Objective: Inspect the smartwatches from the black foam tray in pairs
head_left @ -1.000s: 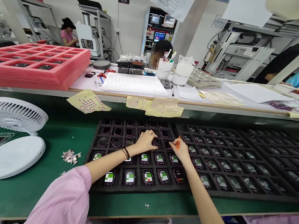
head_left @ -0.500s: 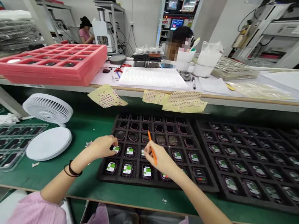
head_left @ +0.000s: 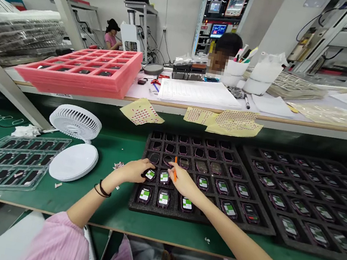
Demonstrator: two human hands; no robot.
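Note:
A black foam tray (head_left: pixel 201 219) holds rows of square smartwatches, several of them with green and white screens lit. My left hand (head_left: pixel 134 171) grips the edge of a lit smartwatch (head_left: pixel 150 174) at the tray's left side, and this watch sits slightly tilted in its compartment. In my right hand (head_left: pixel 184 185) is an orange pen-like stick (head_left: pixel 175 168), held upright between closed fingers. Just left of those fingertips lies another lit smartwatch (head_left: pixel 164 177). My right hand and forearm cover part of the tray's middle. The stick's lower tip is hidden.
Right of the tray is a second foam tray (head_left: pixel 275 237) of watches. On the left stand a white fan (head_left: pixel 74 161) and a clear plastic tray (head_left: pixel 33 183) with dark parts. A shelf above bears a pink foam tray (head_left: pixel 77 84) and papers (head_left: pixel 196 93). Co-workers are beyond it.
The view has swung left, so the scene sits further right. My right hand has moved left across the tray, nearer my left hand. The watch under my left fingers now looks more tilted.

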